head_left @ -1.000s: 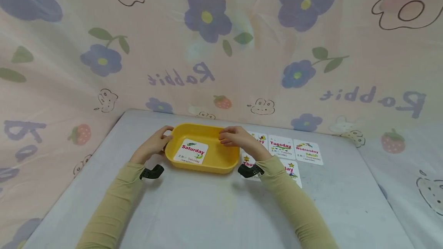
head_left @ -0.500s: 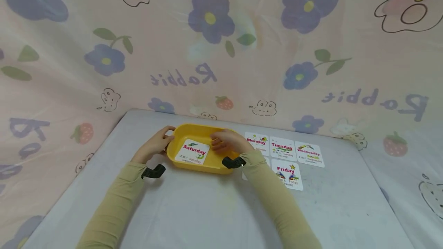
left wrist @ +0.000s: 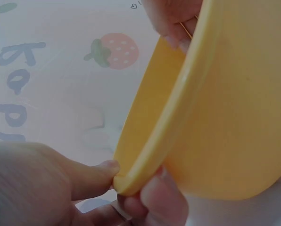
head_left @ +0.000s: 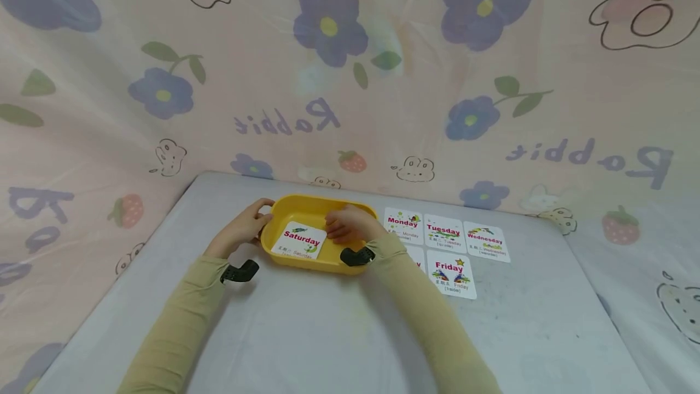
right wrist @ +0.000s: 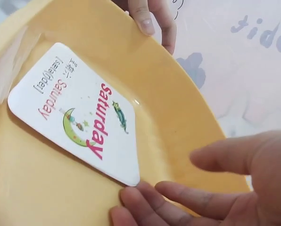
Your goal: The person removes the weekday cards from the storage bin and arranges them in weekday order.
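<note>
My left hand [head_left: 240, 227] pinches the left rim of a yellow plastic tray [head_left: 306, 201]; in the left wrist view, the thumb [left wrist: 95, 176] lies on one side of the rim and fingers on the other. Inside the tray, a white Saturday card [right wrist: 79, 108] lies tilted against the near left wall. My right hand [head_left: 350, 224] reaches into the tray. Its fingertips are right at one corner of the card in the right wrist view, with the thumb [right wrist: 220, 155] spread well apart from them.
Right of the tray, weekday cards lie in two rows: Monday [head_left: 403, 224], Tuesday [head_left: 445, 231] and Wednesday [head_left: 487, 240] behind, Friday [head_left: 451, 273] in front. My right forearm partly covers another card beside Friday. A printed curtain [head_left: 383, 108] hangs behind the white table [head_left: 306, 333].
My right hand has moved left from the tray's right rim to the card's edge, uncovering Monday and Friday. The Saturday card has shifted slightly left. My left hand has stayed on the rim.
</note>
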